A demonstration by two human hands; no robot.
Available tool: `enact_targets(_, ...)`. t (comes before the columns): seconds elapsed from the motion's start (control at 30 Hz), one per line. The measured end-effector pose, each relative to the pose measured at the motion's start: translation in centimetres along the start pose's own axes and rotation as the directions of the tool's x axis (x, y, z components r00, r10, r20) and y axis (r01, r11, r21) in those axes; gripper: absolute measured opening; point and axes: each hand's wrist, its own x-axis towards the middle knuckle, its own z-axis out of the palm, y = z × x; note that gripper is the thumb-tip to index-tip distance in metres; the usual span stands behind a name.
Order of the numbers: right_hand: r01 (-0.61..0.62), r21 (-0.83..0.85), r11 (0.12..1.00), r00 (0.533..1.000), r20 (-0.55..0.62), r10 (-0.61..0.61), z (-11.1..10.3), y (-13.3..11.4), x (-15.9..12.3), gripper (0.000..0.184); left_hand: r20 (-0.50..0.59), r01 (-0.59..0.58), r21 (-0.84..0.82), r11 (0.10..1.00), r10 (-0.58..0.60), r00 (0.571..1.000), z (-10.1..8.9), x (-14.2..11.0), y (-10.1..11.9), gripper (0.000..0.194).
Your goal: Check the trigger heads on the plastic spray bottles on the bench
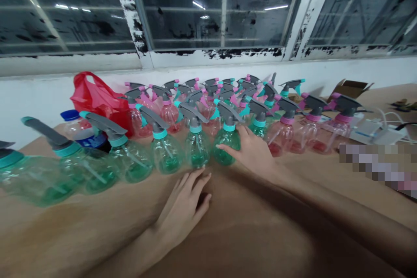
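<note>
My right hand (249,150) is wrapped round the body of a green spray bottle (224,147) with a grey and turquoise trigger head, standing upright on the table. My left hand (187,202) rests low over the tabletop, fingers extended and holding nothing. Its fingertips are just in front of another green spray bottle (197,150). More green spray bottles run in a row to the left, among them a nearer one (167,154). To the right of my right hand stand pink spray bottles, one of them (280,134) close to my wrist.
Behind the front row, several more spray bottles (169,115) crowd toward the wall. A red plastic bag (97,100) and a blue-capped drink bottle (81,128) are at the left. An open cardboard box (350,89) and white boxes with cables (371,128) lie at the right.
</note>
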Motion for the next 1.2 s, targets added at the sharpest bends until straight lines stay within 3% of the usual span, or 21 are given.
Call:
enact_targets(0.2, 0.02, 0.003, 1.0, 1.0, 0.016, -0.02, -1.2, -0.1, -1.4, 0.073, -0.014, 0.027, -0.015, 1.0, -0.028, 1.0, -0.2, -0.5, -0.1, 0.033)
enact_targets(0.37, 0.094, 0.042, 0.995, 0.99, 0.1, -0.098, -3.3, -0.1, -4.3, 0.066, -0.013, 0.094, -0.146, 0.985, -0.097, 0.995, -0.5, -1.2, 0.9, 0.037)
enact_targets(0.53, 0.204, 0.133, 0.97, 0.959, 0.171, -0.225, -5.7, -0.3, -7.5, 0.067, 0.004, 0.214, -0.34, 0.916, -0.226, 0.974, -1.4, -1.4, 4.0, 0.06)
enact_targets(0.7, 0.324, 0.271, 0.906, 0.921, 0.127, -0.367, -7.9, -0.8, -8.7, 0.066, -0.011, 0.143, -0.528, 0.837, -0.175, 0.985, -1.5, -1.8, 6.4, 0.086)
enact_targets(0.8, 0.374, 0.419, 0.828, 0.893, 0.079, -0.443, -8.3, -0.9, -8.2, 0.058, -0.041, 0.073, -0.538, 0.84, -0.113, 0.993, -1.4, -1.9, 7.1, 0.084)
enact_targets(0.87, 0.31, 0.566, 0.764, 0.899, 0.087, -0.429, -8.2, -1.0, -7.7, 0.051, -0.041, 0.052, -0.514, 0.856, -0.085, 0.996, -1.6, -1.9, 7.4, 0.076)
enact_targets(1.03, 0.024, 0.905, 0.425, 0.907, 0.159, -0.389, -7.1, -1.8, -6.9, 0.04, 0.012, 0.087, -0.46, 0.883, -0.092, 0.996, -2.2, -1.1, 8.0, 0.071)
enact_targets(1.1, -0.01, 0.952, 0.306, 0.911, 0.134, -0.389, -6.8, -2.4, -6.9, 0.038, 0.033, 0.081, -0.457, 0.886, -0.075, 0.997, -2.4, -0.7, 8.0, 0.074)
enact_targets(1.2, -0.022, 0.979, 0.205, 0.915, 0.102, -0.389, -6.5, -2.7, -6.8, 0.035, 0.058, 0.059, -0.466, 0.883, -0.036, 0.998, -2.6, -0.4, 7.6, 0.075)
